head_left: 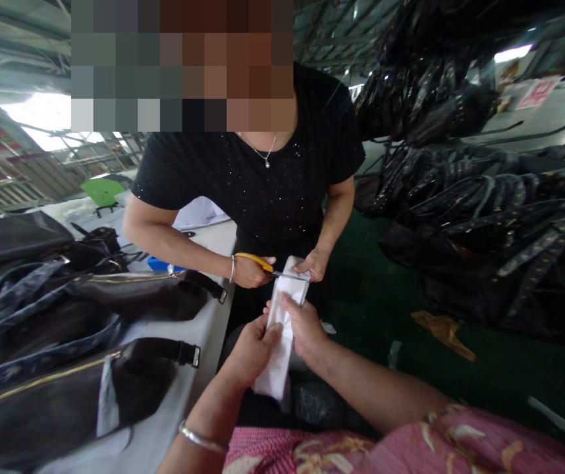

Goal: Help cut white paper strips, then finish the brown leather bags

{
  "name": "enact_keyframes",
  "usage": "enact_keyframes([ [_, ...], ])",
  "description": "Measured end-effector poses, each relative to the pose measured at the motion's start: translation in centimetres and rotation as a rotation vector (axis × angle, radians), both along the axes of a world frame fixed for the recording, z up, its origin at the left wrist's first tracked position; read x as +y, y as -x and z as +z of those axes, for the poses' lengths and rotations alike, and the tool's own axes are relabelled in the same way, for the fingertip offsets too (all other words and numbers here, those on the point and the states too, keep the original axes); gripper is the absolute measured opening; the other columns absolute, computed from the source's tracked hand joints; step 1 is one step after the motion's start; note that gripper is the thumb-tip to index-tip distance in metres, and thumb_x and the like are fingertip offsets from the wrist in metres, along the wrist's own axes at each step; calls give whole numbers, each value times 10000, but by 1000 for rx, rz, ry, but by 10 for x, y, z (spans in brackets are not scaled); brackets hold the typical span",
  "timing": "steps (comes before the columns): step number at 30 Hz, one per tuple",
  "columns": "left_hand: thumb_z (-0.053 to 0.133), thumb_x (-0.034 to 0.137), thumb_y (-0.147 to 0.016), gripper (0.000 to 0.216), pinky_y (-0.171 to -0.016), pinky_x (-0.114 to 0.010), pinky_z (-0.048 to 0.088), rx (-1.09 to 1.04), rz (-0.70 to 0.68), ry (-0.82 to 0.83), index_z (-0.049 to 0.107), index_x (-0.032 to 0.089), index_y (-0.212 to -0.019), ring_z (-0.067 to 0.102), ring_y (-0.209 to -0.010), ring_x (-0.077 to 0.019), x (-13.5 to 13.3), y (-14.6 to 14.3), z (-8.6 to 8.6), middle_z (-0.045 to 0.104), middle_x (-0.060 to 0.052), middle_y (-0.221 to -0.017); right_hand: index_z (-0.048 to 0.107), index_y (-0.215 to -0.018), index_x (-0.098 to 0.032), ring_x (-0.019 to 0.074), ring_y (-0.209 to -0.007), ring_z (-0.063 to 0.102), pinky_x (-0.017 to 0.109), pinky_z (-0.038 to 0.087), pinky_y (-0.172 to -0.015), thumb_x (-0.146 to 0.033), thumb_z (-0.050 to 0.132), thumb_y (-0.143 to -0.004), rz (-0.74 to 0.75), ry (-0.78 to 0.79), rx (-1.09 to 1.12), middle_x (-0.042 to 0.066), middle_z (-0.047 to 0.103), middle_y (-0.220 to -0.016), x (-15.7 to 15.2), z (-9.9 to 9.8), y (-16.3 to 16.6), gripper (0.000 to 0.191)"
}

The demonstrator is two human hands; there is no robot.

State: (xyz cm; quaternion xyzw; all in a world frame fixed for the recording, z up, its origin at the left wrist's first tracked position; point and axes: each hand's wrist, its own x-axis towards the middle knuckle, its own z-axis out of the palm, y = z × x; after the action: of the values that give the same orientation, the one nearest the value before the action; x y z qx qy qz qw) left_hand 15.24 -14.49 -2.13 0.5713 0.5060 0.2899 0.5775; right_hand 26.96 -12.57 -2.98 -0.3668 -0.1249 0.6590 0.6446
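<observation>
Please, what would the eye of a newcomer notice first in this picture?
First, probably, the long white bundle held by the left hand and right hand near the centre. A co-worker's hand holds yellow-handled scissors near its far end. Dark bags lie on the table at left.

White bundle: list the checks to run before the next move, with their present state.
1. Left hand grips the bundle, thumb on top: ok.
2. Right hand steadies it nearer the far end, thumb on top: ok.
3. Scissors in the co-worker's right hand, blades at the bundle's far end: ok.
4. Co-worker's left hand well away from the blades: not ok, it looks close to them.
5. Bundle cut right through: cannot tell, the detail is too small.
</observation>
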Motion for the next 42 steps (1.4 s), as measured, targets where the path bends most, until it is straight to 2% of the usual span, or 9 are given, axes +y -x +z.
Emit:
enact_keyframes([
  [25, 615, 519, -812, 401, -529, -207, 360, -7, 27, -16, 619, 133, -918, 446, -581, -105, -2, 6, 8, 569, -7, -732, 652, -896, -119, 231, -635, 716, 329, 577, -601, -389, 783, -666, 10, -27, -26, 95, 744, -720, 0, 6, 8, 378],
  [32, 587, 494, -841, 371, -532, -206, 361, 12, 26, -48, 609, 131, -913, 442, -598, -105, -2, 11, 7, 558, -14, -746, 648, -905, -119, 239, -655, 720, 338, 581, -610, -372, 771, -685, 21, -20, -23, 99, 747, -732, 2, 7, 13, 358],
  [42, 565, 485, -866, 352, -527, -199, 358, 0, -2, -3, 580, 137, -909, 422, -591, -94, -1, 7, -1, 529, -2, -737, 646, -896, -116, 234, -660, 720, 329, 583, -612, -385, 776, -686, 1, -16, -30, 104, 749, -732, -1, 3, 7, 365],
])
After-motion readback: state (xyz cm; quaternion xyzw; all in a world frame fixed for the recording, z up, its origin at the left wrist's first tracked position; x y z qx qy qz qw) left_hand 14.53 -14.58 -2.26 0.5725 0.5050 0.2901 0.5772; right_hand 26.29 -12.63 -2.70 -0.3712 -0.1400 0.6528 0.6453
